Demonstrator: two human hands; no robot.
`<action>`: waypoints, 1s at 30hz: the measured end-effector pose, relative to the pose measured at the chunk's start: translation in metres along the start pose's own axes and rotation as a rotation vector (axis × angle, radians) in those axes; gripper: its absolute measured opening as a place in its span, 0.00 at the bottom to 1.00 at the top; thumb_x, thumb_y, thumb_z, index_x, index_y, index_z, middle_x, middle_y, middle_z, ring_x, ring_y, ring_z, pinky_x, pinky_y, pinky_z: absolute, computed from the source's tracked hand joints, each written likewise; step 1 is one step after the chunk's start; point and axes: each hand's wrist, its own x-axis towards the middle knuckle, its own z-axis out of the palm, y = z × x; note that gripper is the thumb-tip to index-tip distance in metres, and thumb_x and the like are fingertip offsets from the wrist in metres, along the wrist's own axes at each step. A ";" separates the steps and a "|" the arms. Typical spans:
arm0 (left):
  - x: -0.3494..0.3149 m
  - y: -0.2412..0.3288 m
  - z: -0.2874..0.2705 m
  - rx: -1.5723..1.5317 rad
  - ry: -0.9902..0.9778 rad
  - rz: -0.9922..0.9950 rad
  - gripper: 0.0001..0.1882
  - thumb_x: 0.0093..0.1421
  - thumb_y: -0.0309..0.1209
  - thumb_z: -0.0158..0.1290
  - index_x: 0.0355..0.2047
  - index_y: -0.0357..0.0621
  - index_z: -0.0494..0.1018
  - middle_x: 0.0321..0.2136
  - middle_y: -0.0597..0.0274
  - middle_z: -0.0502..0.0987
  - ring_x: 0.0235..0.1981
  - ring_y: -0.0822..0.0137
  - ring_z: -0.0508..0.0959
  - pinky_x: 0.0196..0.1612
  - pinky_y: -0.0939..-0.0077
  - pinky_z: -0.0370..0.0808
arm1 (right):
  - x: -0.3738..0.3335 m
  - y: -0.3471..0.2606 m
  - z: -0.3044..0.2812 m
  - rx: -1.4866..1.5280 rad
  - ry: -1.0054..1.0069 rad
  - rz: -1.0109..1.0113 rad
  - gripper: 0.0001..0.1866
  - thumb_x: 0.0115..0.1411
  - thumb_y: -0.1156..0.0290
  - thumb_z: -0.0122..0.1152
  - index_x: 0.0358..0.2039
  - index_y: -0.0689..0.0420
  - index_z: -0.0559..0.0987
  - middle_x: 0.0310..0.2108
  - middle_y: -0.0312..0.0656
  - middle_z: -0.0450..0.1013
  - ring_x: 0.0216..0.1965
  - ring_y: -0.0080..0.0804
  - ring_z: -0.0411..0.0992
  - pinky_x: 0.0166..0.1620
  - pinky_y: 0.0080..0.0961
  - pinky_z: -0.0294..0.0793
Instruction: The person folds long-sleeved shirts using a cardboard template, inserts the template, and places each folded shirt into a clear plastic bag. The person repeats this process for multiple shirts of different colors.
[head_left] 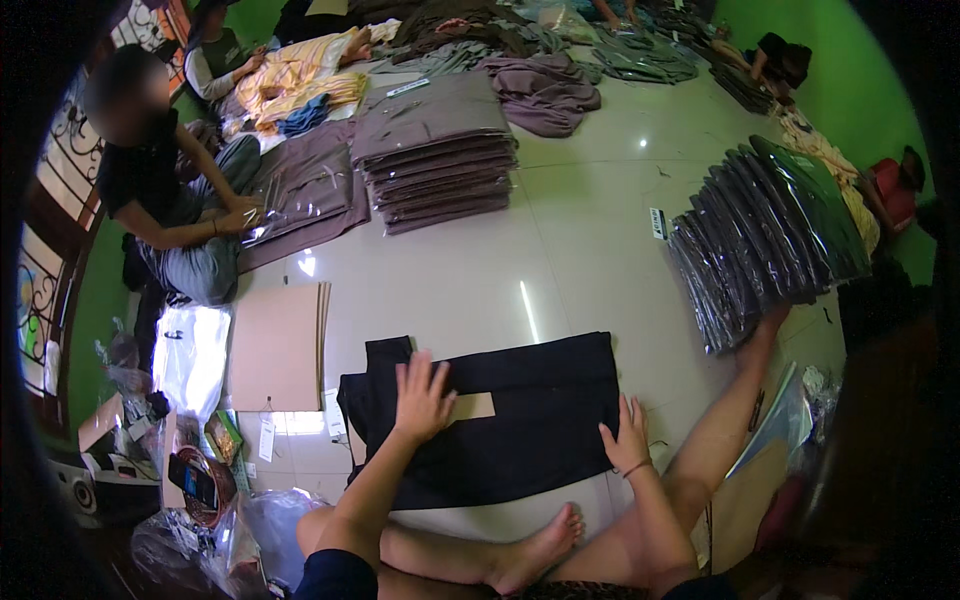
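A black folded garment (530, 390) lies flat on the floor in front of my crossed leg. A strip of brown cardboard (475, 406) shows through a gap between its folded layers. My left hand (424, 398) rests on the garment's left part with fingers spread, beside the cardboard strip; it is slightly blurred. At the right edge of the cloth, my right hand (628, 436) lies with its fingers stretched out, touching the fabric. Neither hand grips anything that I can see.
Brown cardboard sheets (278, 345) and clear plastic bags (190, 355) lie to the left, near a basket (205, 490) holding a phone. Bagged garments stand stacked ahead (440, 160) and lean in a row at right (750, 240). A co-worker (165, 180) handles a bagged garment at left.
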 end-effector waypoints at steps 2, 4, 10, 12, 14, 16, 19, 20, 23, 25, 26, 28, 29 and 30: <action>0.011 0.024 0.001 -0.119 -0.005 0.400 0.24 0.54 0.40 0.49 0.49 0.42 0.64 0.53 0.50 0.61 0.54 0.55 0.63 0.57 0.58 0.55 | -0.022 0.011 -0.002 -0.021 -0.063 0.078 0.40 0.53 0.62 0.57 0.60 0.61 0.47 0.57 0.62 0.48 0.58 0.56 0.48 0.59 0.43 0.48; 0.024 0.049 0.003 -0.210 -0.199 0.345 0.18 0.55 0.38 0.49 0.42 0.40 0.69 0.49 0.54 0.66 0.47 0.58 0.70 0.52 0.64 0.63 | -0.034 0.019 -0.003 -0.020 -0.154 0.222 0.42 0.52 0.62 0.57 0.60 0.64 0.46 0.57 0.62 0.49 0.57 0.55 0.49 0.59 0.42 0.49; 0.095 0.153 0.047 -0.788 0.007 0.056 0.16 0.59 0.34 0.46 0.43 0.35 0.64 0.53 0.46 0.59 0.38 0.49 0.73 0.44 0.64 0.70 | -0.034 0.019 0.005 -0.192 -0.037 0.217 0.35 0.50 0.59 0.59 0.53 0.67 0.60 0.46 0.54 0.64 0.49 0.47 0.60 0.51 0.38 0.59; 0.116 0.184 0.065 -0.936 -0.193 -0.180 0.26 0.56 0.35 0.49 0.51 0.37 0.56 0.56 0.41 0.50 0.40 0.48 0.72 0.45 0.61 0.70 | -0.034 0.019 0.007 -0.187 -0.061 0.196 0.33 0.50 0.59 0.60 0.50 0.67 0.63 0.41 0.52 0.68 0.47 0.47 0.62 0.51 0.38 0.59; 0.127 0.200 0.075 -0.693 -0.237 -0.206 0.24 0.52 0.32 0.51 0.48 0.35 0.61 0.51 0.42 0.58 0.42 0.48 0.71 0.46 0.61 0.69 | -0.035 0.021 0.004 -0.155 -0.024 0.178 0.22 0.50 0.60 0.60 0.39 0.63 0.72 0.35 0.49 0.70 0.42 0.46 0.65 0.48 0.39 0.60; 0.140 0.207 0.076 -0.659 -0.388 -0.151 0.22 0.50 0.28 0.52 0.46 0.34 0.63 0.49 0.43 0.61 0.45 0.52 0.69 0.47 0.63 0.68 | -0.039 0.020 -0.002 -0.218 -0.088 0.124 0.17 0.49 0.61 0.59 0.34 0.61 0.75 0.34 0.48 0.70 0.40 0.47 0.65 0.48 0.41 0.60; 0.139 0.201 0.055 -0.938 -0.356 -0.070 0.19 0.49 0.25 0.51 0.42 0.32 0.67 0.42 0.48 0.65 0.45 0.56 0.68 0.48 0.66 0.67 | -0.053 0.003 -0.022 0.254 0.166 0.030 0.11 0.48 0.67 0.59 0.22 0.63 0.71 0.28 0.50 0.69 0.30 0.46 0.67 0.35 0.37 0.65; 0.135 0.195 0.043 -1.083 -0.297 -0.042 0.18 0.49 0.24 0.50 0.41 0.31 0.68 0.39 0.49 0.67 0.45 0.58 0.68 0.48 0.66 0.67 | -0.059 -0.008 -0.030 0.404 0.183 0.054 0.12 0.48 0.69 0.59 0.20 0.64 0.70 0.26 0.50 0.69 0.27 0.46 0.66 0.32 0.36 0.65; 0.099 0.133 -0.007 -1.672 -0.163 -0.252 0.23 0.49 0.19 0.44 0.48 0.34 0.63 0.39 0.56 0.71 0.35 0.65 0.74 0.39 0.75 0.71 | -0.091 -0.071 -0.036 0.804 0.192 -0.003 0.17 0.50 0.67 0.60 0.17 0.64 0.63 0.15 0.47 0.61 0.19 0.29 0.57 0.24 0.33 0.60; 0.060 0.056 -0.046 -1.734 -0.041 -0.499 0.24 0.49 0.19 0.44 0.50 0.37 0.62 0.38 0.56 0.72 0.38 0.66 0.75 0.40 0.75 0.71 | -0.111 -0.114 -0.031 0.804 -0.059 -0.487 0.16 0.52 0.64 0.60 0.34 0.63 0.72 0.34 0.50 0.70 0.35 0.38 0.70 0.39 0.30 0.70; 0.033 0.021 -0.061 -1.705 0.162 -0.503 0.26 0.52 0.21 0.45 0.53 0.38 0.59 0.43 0.55 0.69 0.41 0.65 0.73 0.43 0.73 0.71 | -0.114 -0.128 -0.027 0.755 -0.320 -0.700 0.18 0.54 0.70 0.57 0.45 0.63 0.70 0.43 0.48 0.68 0.41 0.37 0.69 0.44 0.27 0.69; -0.031 -0.031 -0.080 -1.240 0.393 -0.859 0.29 0.53 0.21 0.44 0.57 0.40 0.53 0.51 0.53 0.59 0.45 0.60 0.70 0.46 0.69 0.69 | -0.118 -0.148 -0.013 0.862 -0.369 -0.701 0.18 0.55 0.72 0.54 0.47 0.62 0.69 0.46 0.48 0.65 0.45 0.36 0.67 0.47 0.27 0.67; -0.059 -0.045 -0.082 -0.866 0.389 -0.799 0.28 0.52 0.20 0.44 0.55 0.41 0.55 0.49 0.52 0.61 0.45 0.58 0.70 0.46 0.70 0.68 | -0.110 -0.149 -0.003 0.873 -0.299 -0.654 0.17 0.55 0.74 0.53 0.46 0.62 0.69 0.46 0.48 0.66 0.45 0.38 0.66 0.48 0.28 0.67; -0.088 -0.047 -0.079 -0.707 0.362 -0.751 0.27 0.49 0.18 0.44 0.52 0.41 0.60 0.45 0.53 0.64 0.42 0.60 0.70 0.44 0.72 0.68 | -0.098 -0.146 0.006 0.845 -0.275 -0.591 0.16 0.56 0.76 0.52 0.45 0.61 0.70 0.45 0.49 0.66 0.46 0.39 0.66 0.48 0.29 0.67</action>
